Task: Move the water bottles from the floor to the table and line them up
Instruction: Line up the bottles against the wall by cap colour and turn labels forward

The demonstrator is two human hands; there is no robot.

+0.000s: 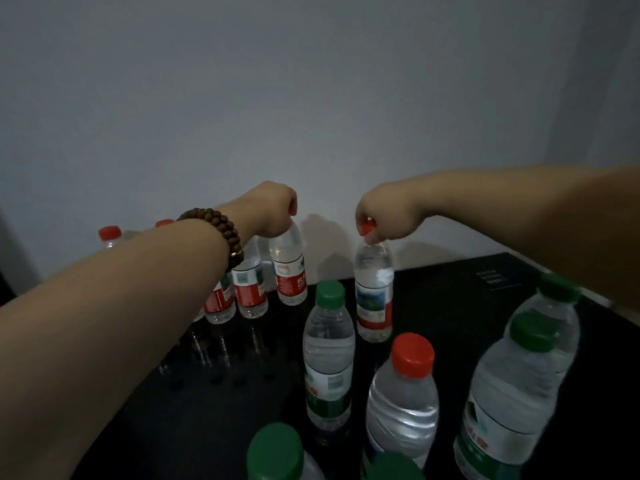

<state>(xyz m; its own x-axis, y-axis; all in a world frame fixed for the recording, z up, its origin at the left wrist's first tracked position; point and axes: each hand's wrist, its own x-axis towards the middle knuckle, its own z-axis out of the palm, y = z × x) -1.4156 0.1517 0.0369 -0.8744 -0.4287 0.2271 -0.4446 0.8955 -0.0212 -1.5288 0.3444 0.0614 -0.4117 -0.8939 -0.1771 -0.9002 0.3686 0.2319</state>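
Both arms reach over a black table (450, 306) toward the wall. My left hand (273, 211), with a bead bracelet on its wrist, grips the cap of a red-labelled water bottle (289, 271) at the right end of a back row of red-capped bottles (247, 289). My right hand (384, 216) pinches the red cap of another water bottle (374, 292), which stands upright a little to the right of the row; I cannot tell whether its base touches the table.
Nearer to me stand several more bottles: green-capped ones (329, 355) (516, 393) (277, 452) and a red-capped one (405, 393). A grey wall (311, 98) rises right behind the table. The table's right edge (613, 303) runs diagonally.
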